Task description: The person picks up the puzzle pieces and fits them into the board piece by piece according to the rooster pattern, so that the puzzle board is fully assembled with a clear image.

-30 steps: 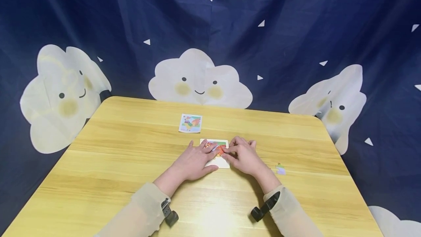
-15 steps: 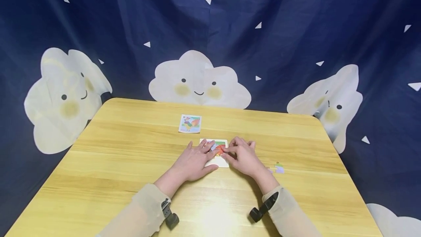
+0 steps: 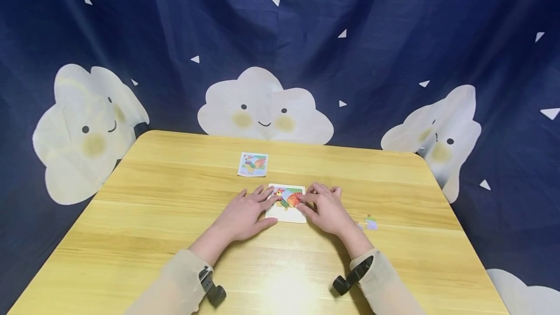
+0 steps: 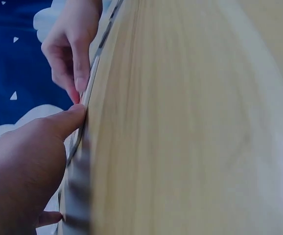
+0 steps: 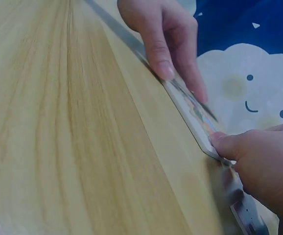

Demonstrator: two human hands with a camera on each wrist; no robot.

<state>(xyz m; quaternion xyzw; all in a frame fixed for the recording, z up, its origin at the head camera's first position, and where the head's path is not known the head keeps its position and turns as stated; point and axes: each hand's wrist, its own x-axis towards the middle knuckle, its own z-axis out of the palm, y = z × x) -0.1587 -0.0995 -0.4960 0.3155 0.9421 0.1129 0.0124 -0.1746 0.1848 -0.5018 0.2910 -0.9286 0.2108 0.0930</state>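
A white puzzle tray [image 3: 286, 216] lies between my hands in the head view. Joined jigsaw pieces [image 3: 286, 192] show a colourful rooster across its upper part, and its lower strip is bare white. My left hand [image 3: 242, 213] rests at the tray's left side, fingers spread, fingertips over its edge. At the right side my right hand [image 3: 323, 208] bends its fingers and pinches an orange jigsaw piece [image 3: 294, 200] at the picture's right end between thumb and forefinger. The wrist views see the tray [image 5: 188, 110] nearly edge-on, so the pinched piece is mostly hidden there.
Behind the tray lies a square picture card [image 3: 253, 164] with the same rooster. A few loose jigsaw pieces [image 3: 371, 223] lie right of my right forearm, partly hidden by it. The wooden table [image 3: 175, 169] ends at a dark blue cloth [image 3: 372, 62] with clouds.
My left hand has slid left off the middle of the picture to the tray's left edge, uncovering the rooster. My right hand has stayed at the right side.
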